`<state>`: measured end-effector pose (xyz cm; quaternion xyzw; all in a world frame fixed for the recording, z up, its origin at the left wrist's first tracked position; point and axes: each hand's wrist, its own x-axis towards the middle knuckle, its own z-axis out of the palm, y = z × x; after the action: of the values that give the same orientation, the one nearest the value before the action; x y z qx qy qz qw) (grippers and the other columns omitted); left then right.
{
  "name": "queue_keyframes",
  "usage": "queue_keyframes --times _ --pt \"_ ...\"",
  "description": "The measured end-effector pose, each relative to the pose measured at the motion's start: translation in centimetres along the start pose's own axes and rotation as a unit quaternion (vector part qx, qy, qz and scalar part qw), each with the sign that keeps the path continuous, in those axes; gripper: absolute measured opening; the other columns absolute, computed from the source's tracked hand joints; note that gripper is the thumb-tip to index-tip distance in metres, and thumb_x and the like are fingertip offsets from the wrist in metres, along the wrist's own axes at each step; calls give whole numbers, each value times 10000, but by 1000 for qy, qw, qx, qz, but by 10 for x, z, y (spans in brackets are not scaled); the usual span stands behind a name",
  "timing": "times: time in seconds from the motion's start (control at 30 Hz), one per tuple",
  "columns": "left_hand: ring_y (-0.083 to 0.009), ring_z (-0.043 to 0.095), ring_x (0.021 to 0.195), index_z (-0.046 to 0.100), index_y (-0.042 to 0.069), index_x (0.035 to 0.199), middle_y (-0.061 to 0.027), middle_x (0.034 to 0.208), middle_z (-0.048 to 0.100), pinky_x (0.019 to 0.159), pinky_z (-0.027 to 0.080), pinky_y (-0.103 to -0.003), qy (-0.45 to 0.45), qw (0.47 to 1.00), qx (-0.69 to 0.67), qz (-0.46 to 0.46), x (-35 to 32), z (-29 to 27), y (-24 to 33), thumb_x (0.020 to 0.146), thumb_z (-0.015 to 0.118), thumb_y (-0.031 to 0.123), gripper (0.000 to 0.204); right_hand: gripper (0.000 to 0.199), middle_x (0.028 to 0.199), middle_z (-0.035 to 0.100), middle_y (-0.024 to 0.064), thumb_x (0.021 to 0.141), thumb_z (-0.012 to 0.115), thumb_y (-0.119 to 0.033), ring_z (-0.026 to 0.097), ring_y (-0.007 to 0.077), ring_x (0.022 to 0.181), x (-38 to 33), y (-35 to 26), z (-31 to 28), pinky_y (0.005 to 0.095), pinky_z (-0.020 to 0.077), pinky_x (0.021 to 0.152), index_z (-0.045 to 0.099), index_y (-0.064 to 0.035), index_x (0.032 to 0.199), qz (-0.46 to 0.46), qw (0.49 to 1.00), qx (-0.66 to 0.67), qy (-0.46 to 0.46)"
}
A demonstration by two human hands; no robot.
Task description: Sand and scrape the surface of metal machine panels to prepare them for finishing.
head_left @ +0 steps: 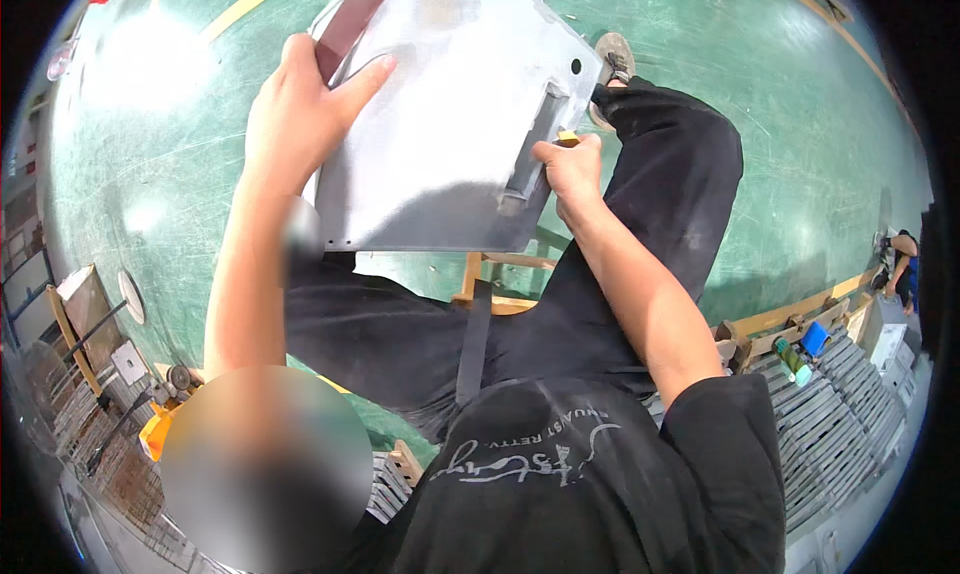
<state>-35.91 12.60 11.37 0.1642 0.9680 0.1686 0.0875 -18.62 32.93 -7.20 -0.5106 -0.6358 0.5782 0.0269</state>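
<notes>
A large light grey panel [430,124] is tilted in front of my legs, darker along its near edge. It has a round hole near the far right corner and a long recessed slot [535,144] on its right side. My left hand [305,104] grips the panel's left edge, thumb over the face and the other fingers out of sight. Beside that hand, a flat red-brown strip [358,19] lies along the same edge. My right hand [573,172] is closed on a small yellow piece [568,138] next to the slot; most of the piece is hidden.
Part of a wooden stool or frame [490,289] shows between my legs, over a green floor [790,174]. Stacked grey panels [835,424] stand at the right, with a green bottle [793,359] and a blue item [816,339] on them. Another person [900,264] is at the far right.
</notes>
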Motion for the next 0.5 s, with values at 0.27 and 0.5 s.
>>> queue_keyframes --times 0.27,0.5 --pt "-187 598 798 600 -28 962 -87 849 627 747 485 -324 37 989 -125 -73 13 -6 -8 794 765 576 649 576 958 625 140 674 796 -95 628 193 833 -11 -26 -12 330 532 743 498 91 1130 -37 999 -24 -12" --pt "-189 596 856 601 -32 1007 -94 896 624 798 484 -311 29 970 -229 -79 -2 4 10 791 773 568 660 660 997 688 244 653 818 -185 706 285 920 -20 -60 -76 357 560 827 506 133 1140 -71 991 -109 -22"
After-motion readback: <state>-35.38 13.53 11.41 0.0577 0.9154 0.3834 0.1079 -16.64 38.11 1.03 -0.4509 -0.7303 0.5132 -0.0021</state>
